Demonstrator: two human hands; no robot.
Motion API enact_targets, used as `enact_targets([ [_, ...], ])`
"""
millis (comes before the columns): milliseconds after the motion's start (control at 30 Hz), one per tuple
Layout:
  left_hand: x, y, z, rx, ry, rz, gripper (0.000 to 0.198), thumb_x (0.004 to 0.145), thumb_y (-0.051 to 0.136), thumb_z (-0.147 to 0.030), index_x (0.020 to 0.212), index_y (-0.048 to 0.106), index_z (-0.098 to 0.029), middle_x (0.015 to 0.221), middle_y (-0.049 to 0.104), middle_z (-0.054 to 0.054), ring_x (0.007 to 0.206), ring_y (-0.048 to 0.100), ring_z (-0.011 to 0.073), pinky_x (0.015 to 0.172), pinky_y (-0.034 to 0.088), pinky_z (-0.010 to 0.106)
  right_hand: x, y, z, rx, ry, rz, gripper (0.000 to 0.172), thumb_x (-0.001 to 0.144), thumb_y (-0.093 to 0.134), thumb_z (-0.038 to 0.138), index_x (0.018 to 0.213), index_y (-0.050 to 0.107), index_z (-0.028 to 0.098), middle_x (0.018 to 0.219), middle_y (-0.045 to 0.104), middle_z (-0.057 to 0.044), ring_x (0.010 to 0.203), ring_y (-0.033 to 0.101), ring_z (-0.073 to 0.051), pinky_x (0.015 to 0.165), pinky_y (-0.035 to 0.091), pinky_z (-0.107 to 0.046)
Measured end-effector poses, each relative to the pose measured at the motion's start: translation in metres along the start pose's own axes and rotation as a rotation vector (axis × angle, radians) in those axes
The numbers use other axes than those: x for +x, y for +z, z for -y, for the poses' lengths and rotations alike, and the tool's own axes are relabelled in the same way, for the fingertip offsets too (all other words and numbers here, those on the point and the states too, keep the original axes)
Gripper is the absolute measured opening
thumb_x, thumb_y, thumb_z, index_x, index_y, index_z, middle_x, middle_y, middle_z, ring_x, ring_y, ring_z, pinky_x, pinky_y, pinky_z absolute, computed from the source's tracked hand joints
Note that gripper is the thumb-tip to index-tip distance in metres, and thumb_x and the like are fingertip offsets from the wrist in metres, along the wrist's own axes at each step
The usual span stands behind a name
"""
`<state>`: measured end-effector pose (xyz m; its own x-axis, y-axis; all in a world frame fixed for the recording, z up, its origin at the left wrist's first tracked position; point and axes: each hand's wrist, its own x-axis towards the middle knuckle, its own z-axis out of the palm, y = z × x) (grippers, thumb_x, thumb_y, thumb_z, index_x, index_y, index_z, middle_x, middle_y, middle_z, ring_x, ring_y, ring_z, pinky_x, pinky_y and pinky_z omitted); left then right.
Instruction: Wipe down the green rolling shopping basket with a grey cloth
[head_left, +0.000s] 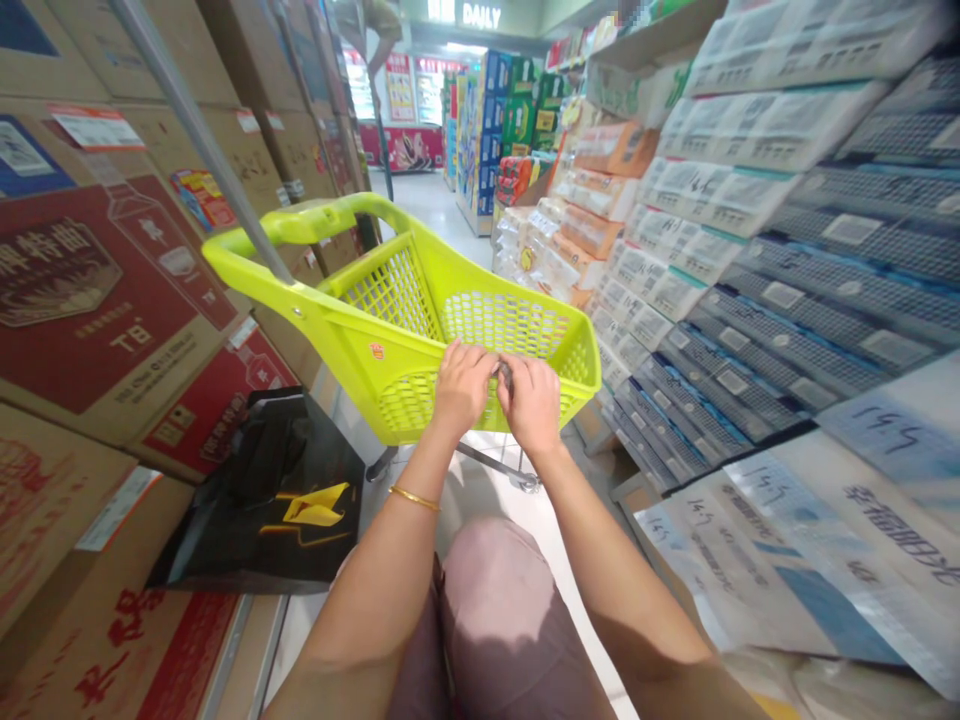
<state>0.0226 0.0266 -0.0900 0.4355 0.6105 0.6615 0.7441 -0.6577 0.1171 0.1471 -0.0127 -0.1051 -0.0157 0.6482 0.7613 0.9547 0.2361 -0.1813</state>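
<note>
A lime-green plastic shopping cart with slotted basket walls stands sideways in front of me, its handle to the left. My left hand is closed over the near rim of its basket, a gold bangle on that wrist. Right beside it, my right hand grips the same rim, fingers bent over the top. Between the two thumbs shows a small dark patch, too small to name. The fingertips are partly hidden behind the rim. Through the slots and over the rim, part of the basket's inside is visible.
Stacked cartons line the left side, with a black bag against them. Packs of tissue paper are piled along the right. A grey metal pole slants down behind the cart handle. Beyond, the aisle floor leads past further shelves.
</note>
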Motion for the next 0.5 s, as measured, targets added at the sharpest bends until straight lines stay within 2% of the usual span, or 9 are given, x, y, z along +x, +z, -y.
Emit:
enact_targets([
  [100, 0.0, -0.001, 0.001, -0.023, 0.005, 0.002, 0.028, 0.093, 0.034, -0.026, 0.104, 0.061, -0.023, 0.094, 0.061, 0.003, 0.098, 0.051, 0.0188, 0.11, 0.027, 0.041, -0.004, -0.01, -0.016, -0.007, 0.004, 0.012, 0.03, 0.089, 0.044, 0.029, 0.113, 0.058, 0.018, 0.104, 0.063, -0.01, 0.097, 0.053, -0.021, 0.087, 0.041, -0.036],
  [300, 0.002, 0.0, 0.006, 0.008, 0.011, 0.014, 0.029, 0.094, 0.034, -0.029, 0.102, 0.061, -0.023, 0.094, 0.062, 0.003, 0.098, 0.052, 0.0187, 0.11, 0.026, 0.042, -0.017, -0.029, -0.045, 0.05, 0.111, -0.017, 0.028, 0.087, 0.046, 0.029, 0.11, 0.058, 0.017, 0.102, 0.063, -0.01, 0.097, 0.055, -0.022, 0.088, 0.043, -0.037],
  [500, 0.003, -0.001, 0.002, 0.054, -0.039, 0.002, 0.028, 0.093, 0.035, -0.026, 0.098, 0.062, -0.022, 0.094, 0.063, 0.004, 0.098, 0.053, 0.0201, 0.111, 0.026, 0.046, -0.017, -0.026, -0.043, 0.094, 0.18, -0.045, 0.028, 0.087, 0.045, 0.027, 0.109, 0.058, 0.014, 0.101, 0.063, -0.012, 0.097, 0.053, -0.022, 0.089, 0.042, -0.038],
])
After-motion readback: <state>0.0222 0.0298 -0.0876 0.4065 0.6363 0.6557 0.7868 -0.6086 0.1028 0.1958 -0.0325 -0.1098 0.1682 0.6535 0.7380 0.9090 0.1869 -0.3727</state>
